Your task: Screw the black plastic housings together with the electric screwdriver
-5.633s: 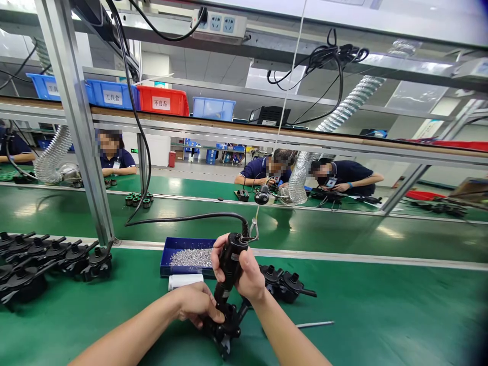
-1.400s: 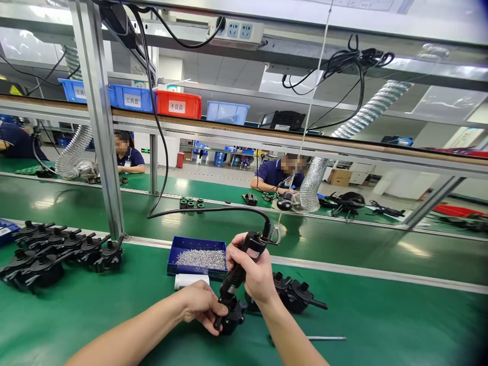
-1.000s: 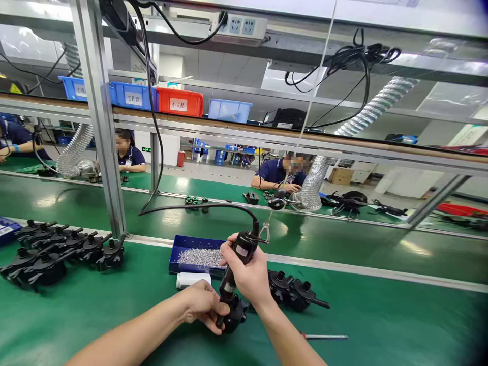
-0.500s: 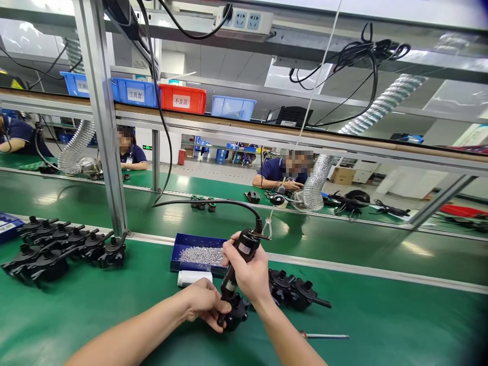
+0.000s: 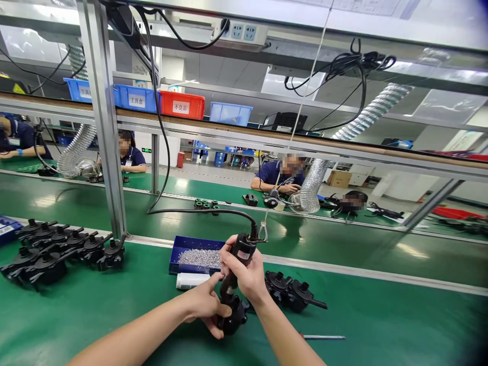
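Note:
My right hand [image 5: 249,277] is wrapped round a black electric screwdriver [image 5: 244,249], held nearly upright with its cable at the top. Its lower end meets a black plastic housing [image 5: 236,317] on the green bench. My left hand [image 5: 206,303] grips this housing from the left, thumb on top. The left index finger is raised against the lower part of the screwdriver. The tip is hidden by the hand and housing. Behind my hands stands a blue tray [image 5: 176,262] of small silvery screws [image 5: 198,257], with a white cylinder [image 5: 190,281] lying in front.
More black housings [image 5: 299,294] sit right of my hands, and several others [image 5: 46,264] stand at the left. A screwdriver with a thin metal shaft [image 5: 324,337] lies at the front right. A metal post [image 5: 102,127] rises at left. Co-workers [image 5: 280,175] sit across the bench.
My left index finger has lifted from the housing to the screwdriver's lower body. The screwdriver and housing stay together in nearly the same place. The view has shifted slightly.

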